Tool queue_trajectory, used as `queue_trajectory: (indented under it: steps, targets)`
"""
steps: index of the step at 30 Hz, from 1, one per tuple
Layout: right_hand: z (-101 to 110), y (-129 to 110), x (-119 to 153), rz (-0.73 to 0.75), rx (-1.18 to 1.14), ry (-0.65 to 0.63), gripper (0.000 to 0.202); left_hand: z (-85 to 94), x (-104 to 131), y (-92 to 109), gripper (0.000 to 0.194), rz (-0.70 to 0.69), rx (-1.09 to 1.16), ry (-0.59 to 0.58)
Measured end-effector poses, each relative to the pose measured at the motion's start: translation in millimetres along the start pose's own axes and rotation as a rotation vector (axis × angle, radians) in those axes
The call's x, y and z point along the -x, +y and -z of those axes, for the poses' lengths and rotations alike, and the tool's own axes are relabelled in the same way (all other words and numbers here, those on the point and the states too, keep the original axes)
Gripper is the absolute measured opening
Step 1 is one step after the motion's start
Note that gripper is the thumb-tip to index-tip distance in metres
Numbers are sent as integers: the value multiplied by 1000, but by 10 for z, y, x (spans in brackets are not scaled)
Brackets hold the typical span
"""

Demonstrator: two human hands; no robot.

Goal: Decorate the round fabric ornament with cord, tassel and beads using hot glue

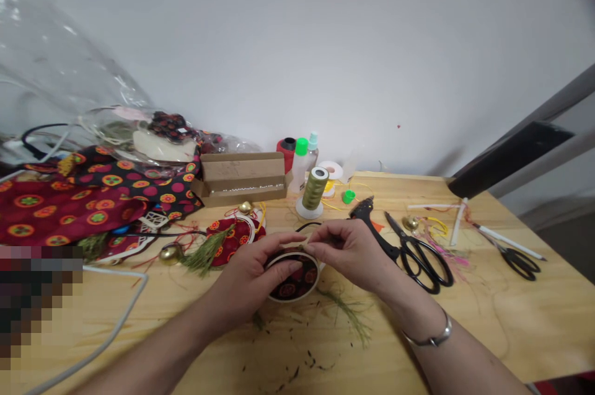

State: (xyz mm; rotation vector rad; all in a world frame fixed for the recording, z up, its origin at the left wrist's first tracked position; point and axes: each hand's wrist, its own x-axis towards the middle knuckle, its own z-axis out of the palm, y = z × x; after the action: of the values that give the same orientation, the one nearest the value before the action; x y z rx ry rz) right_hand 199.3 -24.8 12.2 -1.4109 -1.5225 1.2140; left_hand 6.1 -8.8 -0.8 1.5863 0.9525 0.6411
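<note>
A round hoop with dark patterned fabric (294, 280) is tilted up in the middle of the table. My left hand (260, 268) grips its left side, thumb over the fabric and fingers behind the rim. My right hand (346, 252) is closed in a pinch at the hoop's upper right edge; what lies between its fingertips is too small to make out. Green thread-like strands (348, 311) trail on the table to the right below the hoop. Left of the hoop lies a second, red patterned hoop (235, 237) with a green tassel (204, 252).
Behind stand an open cardboard box (244, 190), an olive thread spool (315, 190) and bottles (301, 165). A glue gun (372, 224), large black scissors (418, 258) and smaller scissors (515, 261) lie right. Patterned fabric (69, 203) and a grey cable (123, 327) are left.
</note>
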Motion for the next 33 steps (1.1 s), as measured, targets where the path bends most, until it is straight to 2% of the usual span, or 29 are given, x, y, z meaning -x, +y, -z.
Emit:
queue_trajectory:
  steps: [3,13,23,27,30,33]
  targets:
    - [7,-16,-5,-2,1,5,12,-14,23,-30,33,-27,-36,29]
    - [16,-50,7,-13,-44,-6,11,-9,45,-34,17,-121,-164,37]
    - [23,-62,11,-1,-40,-21,14,-20,29,-30,17,-118,-148,35]
    - [27,-64,21,13,-13,-39,21,-23,36,-28,17,-106,-126,43]
    - [73,-74,19,70,69,-6,32,-21,36,-25,16,-102,-136,57]
    - [183,-105,18,184,176,121,37,-17,35,-24,16,-86,-119,46]
